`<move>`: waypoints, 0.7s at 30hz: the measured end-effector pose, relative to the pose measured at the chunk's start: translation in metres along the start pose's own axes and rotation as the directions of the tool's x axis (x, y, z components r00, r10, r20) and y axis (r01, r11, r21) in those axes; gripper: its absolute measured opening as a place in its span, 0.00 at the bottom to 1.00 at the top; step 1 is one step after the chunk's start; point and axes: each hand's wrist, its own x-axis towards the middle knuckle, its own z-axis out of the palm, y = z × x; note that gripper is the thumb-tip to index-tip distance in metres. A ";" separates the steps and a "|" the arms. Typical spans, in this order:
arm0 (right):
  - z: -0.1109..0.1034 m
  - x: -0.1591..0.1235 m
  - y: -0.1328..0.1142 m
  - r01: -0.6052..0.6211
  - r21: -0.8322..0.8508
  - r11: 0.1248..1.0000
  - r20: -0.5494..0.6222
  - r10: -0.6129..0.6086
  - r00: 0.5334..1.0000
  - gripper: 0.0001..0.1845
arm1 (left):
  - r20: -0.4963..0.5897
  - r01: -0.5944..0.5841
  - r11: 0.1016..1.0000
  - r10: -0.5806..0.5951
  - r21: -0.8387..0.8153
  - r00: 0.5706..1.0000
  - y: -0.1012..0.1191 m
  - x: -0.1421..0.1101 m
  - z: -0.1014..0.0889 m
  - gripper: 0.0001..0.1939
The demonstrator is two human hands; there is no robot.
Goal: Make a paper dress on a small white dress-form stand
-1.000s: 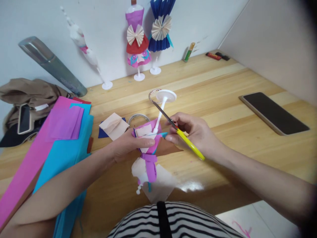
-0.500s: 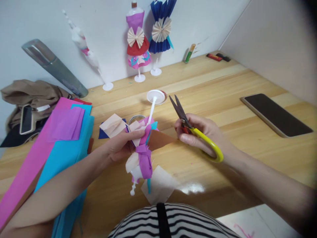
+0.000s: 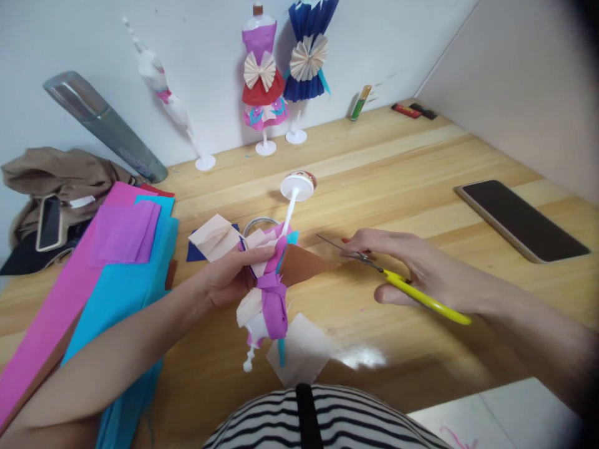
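My left hand (image 3: 236, 271) is closed around the skirt of a small white mannequin (image 3: 256, 327), which lies tilted with its round base (image 3: 297, 187) pointing away from me. Pink, cream and blue paper wraps it, with a purple paper band (image 3: 272, 305) round its middle. A brown paper piece (image 3: 306, 265) sticks out to the right. My right hand (image 3: 430, 271) holds yellow-handled scissors (image 3: 421, 296) loosely, thumb apart from the fingers. The blades point left, just above the brown paper's tip. A cream paper square (image 3: 299, 349) lies beneath the mannequin on the table.
Long pink (image 3: 60, 299) and blue paper sheets (image 3: 112, 312) lie at left, beside a brown cloth bag (image 3: 60, 171) and a grey spray can (image 3: 105, 128). Several mannequins stand along the wall, one in a blue dress (image 3: 309, 56). A phone (image 3: 521, 218) rests at right.
My right hand has shifted right and turned the scissors flatter, so the blades now point left instead of up and away. The mannequin in my left hand stays nearly in place.
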 end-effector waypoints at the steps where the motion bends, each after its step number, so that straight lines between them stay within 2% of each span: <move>1: -0.001 -0.001 -0.002 0.012 -0.021 1.000 0.001 -0.012 1.000 0.26 | -0.028 0.030 0.998 -0.031 -0.050 0.999 0.000 0.000 0.000 0.15; 5: -0.001 -0.001 -0.003 0.043 -0.092 0.995 0.007 -0.043 0.999 0.28 | -0.093 0.073 0.990 -0.085 -0.120 0.992 -0.001 -0.001 0.002 0.12; 12: 0.002 0.004 -0.005 0.056 -0.156 0.986 0.057 -0.047 0.997 0.30 | -0.053 0.032 0.994 -0.038 -0.101 0.998 -0.002 -0.001 0.004 0.13; 21: 0.003 0.007 -0.007 0.090 -0.210 0.974 0.105 -0.069 0.992 0.31 | -0.051 0.030 0.999 -0.032 -0.039 0.998 -0.006 -0.001 0.002 0.13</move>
